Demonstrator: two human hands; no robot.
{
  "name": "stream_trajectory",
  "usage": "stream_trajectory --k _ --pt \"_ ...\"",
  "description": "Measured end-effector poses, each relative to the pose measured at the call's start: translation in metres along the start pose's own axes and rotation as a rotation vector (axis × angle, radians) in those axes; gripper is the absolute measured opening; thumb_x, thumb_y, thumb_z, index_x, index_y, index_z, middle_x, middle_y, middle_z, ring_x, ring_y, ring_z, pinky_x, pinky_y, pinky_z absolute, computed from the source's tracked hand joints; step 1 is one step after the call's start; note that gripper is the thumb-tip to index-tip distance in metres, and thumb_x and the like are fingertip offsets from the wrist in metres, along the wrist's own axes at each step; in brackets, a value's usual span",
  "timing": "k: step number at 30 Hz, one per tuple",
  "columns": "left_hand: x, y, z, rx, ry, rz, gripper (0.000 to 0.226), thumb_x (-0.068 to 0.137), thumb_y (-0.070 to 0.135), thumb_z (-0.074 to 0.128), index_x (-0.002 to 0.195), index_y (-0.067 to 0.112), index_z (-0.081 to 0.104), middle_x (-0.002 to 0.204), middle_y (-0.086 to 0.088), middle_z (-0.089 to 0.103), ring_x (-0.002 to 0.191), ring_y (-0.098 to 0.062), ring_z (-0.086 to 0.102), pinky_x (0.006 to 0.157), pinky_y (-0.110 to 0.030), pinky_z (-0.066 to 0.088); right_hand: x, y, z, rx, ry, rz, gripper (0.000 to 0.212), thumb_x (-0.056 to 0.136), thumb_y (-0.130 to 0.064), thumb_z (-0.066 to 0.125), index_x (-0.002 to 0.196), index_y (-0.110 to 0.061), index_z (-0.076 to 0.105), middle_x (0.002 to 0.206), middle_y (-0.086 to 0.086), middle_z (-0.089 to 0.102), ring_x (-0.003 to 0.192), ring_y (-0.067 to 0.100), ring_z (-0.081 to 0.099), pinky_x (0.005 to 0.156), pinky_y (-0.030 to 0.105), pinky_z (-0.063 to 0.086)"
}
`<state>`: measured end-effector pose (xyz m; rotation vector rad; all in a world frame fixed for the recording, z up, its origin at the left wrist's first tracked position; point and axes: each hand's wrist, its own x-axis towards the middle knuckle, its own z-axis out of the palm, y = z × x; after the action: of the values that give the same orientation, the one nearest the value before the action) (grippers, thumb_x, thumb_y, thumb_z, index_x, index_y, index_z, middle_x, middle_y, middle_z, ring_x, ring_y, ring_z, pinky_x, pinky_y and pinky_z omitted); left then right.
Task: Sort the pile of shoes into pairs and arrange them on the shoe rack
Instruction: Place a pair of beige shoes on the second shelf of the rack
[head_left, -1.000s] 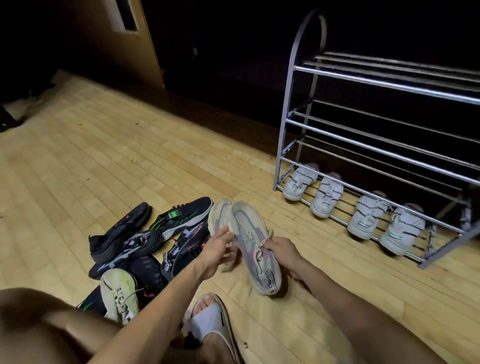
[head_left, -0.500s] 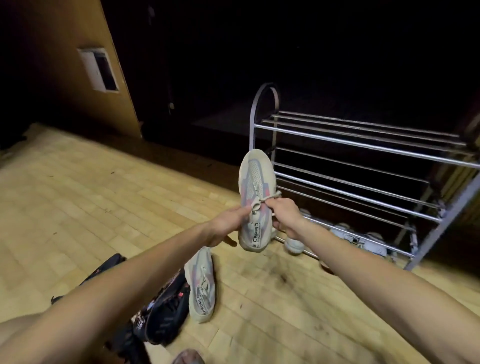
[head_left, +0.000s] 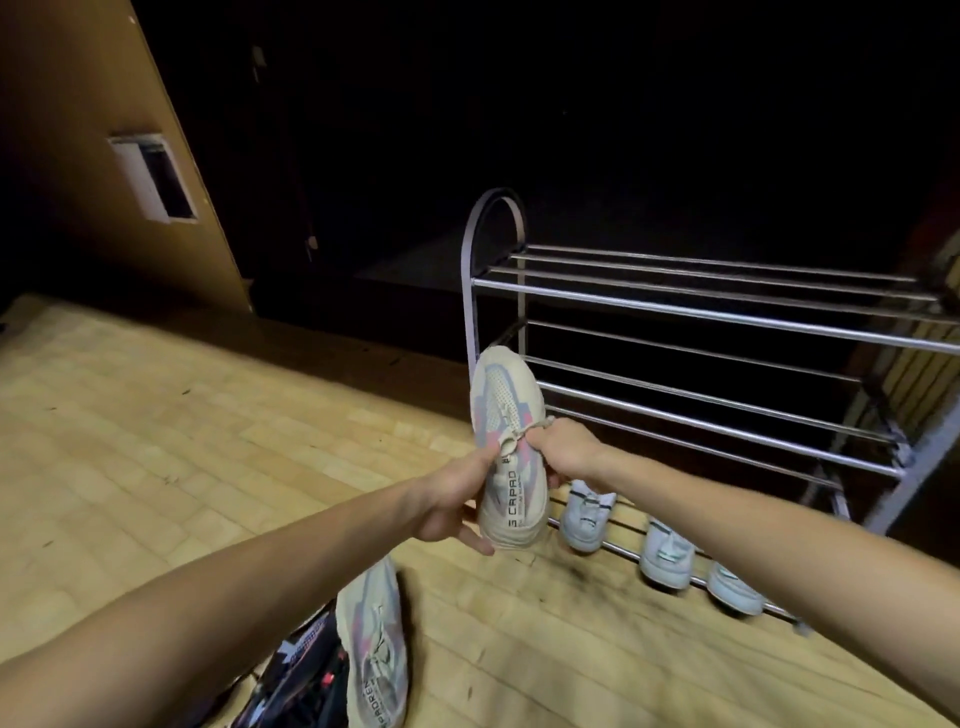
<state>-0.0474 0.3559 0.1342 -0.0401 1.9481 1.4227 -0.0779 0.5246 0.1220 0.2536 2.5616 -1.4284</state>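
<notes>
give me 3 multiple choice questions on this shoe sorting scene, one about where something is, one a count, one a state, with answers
1. Where does the matching beige shoe lie?
A. on the rack's top shelf
B. on the floor by the dark shoes
C. in the right hand

2. How many white shoes show on the bottom shelf of the shoe rack?
A. three
B. one
C. six

3. What state is the held beige shoe in?
A. resting on the floor
B. set on a shelf
C. lifted in the air, gripped by both hands

Answers:
1. B, it lies on the wooden floor next to the dark shoes.
2. A, three white shoes show in a row there.
3. C, the left hand and right hand hold it in front of the rack.
</notes>
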Motion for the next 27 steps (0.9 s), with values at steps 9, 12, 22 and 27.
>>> stream_trajectory --k 9,12,22,27 --pt "0.084 -0.026 0.016 -0.075 -0.057 -0.221 0.058 0.094 0.066 0.031 0.099 0.021 0.068 0.089 -0.001 0.074 0.072 -0.021 0.071 0.065 -0.043 0.06 0.046 0.049 0.012 -0.164 -0.266 0.151 0.03 0.096 -0.013 0.036 0.073 -0.012 0.055 0.038 -0.001 0.053 0.028 0.014 0.045 0.033 0.017 0.036" --pt "0.109 -0.013 0.021 -0.017 -0.028 -0.151 0.055 0.092 0.068 0.034 0.098 0.024 0.067 0.099 -0.003 0.069 0.086 -0.024 0.066 0.066 -0.042 0.059 0.069 0.077 0.002 -0.13 -0.13 0.167 0.031 0.1 -0.014 0.032 0.08 -0.009 0.055 0.05 0.009 0.056 0.032 0.019 0.049 0.033 0.021 0.039" --pt "0.184 0.009 0.04 -0.26 0.175 0.093 0.043 0.099 0.046 0.038 0.082 0.022 0.07 0.074 0.006 0.071 0.074 -0.012 0.06 0.064 -0.026 0.048 0.134 0.114 -0.04 0.118 0.215 0.255 0.023 0.098 -0.017 0.044 0.083 -0.009 0.059 0.062 0.013 0.062 0.044 0.025 0.056 0.049 0.03 0.047" --pt "0.21 0.011 0.042 -0.338 0.186 0.107 0.036 0.1 0.041 0.04 0.093 0.018 0.066 0.093 -0.004 0.067 0.085 -0.018 0.056 0.067 -0.027 0.041 0.148 0.127 -0.045 0.212 0.151 0.343 0.025 0.104 -0.024 0.04 0.085 -0.017 0.055 0.066 0.004 0.053 0.051 0.014 0.051 0.043 0.023 0.047"
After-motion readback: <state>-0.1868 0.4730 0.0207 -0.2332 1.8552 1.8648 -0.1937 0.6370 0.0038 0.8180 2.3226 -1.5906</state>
